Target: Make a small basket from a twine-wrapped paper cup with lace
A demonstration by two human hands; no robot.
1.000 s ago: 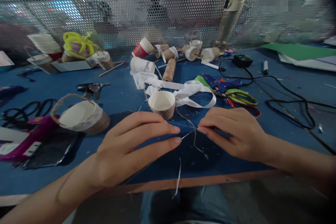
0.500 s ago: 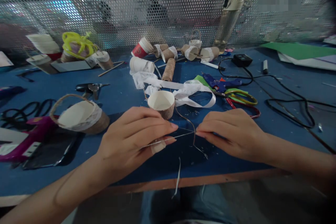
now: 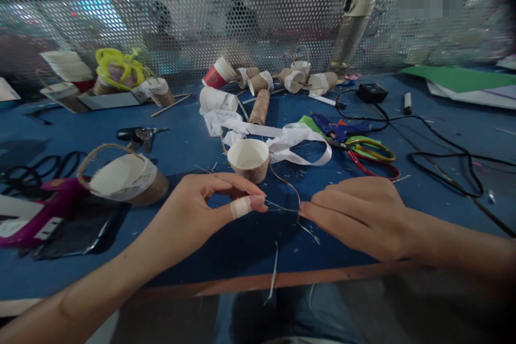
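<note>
Thin twine (image 3: pixel 282 208) stretches between my two hands over the front part of the blue table. My left hand (image 3: pixel 217 201), with a bandage round its thumb, pinches the twine between thumb and fingertips. Its other end is pinched by my right hand (image 3: pixel 358 215), whose fingers are curled together. Just beyond them stands a small twine-wrapped paper cup (image 3: pixel 249 158), open side up. A loose brown cord (image 3: pixel 288 185) curves from beside the cup down to the fingertips of my right hand.
White lace ribbon (image 3: pixel 300 142), scissors (image 3: pixel 371 150) and a blue glue gun (image 3: pixel 338 126) lie behind the hands. A handled cup basket (image 3: pixel 129 177) and magenta glue gun (image 3: pixel 56 209) are at left. A twine roll (image 3: pixel 260 107) and bottle (image 3: pixel 350 32) stand farther back.
My left hand has turned, so its bandaged thumb now shows and its fingers are drawn into a pinch. My right hand has dipped slightly, its fingers still together.
</note>
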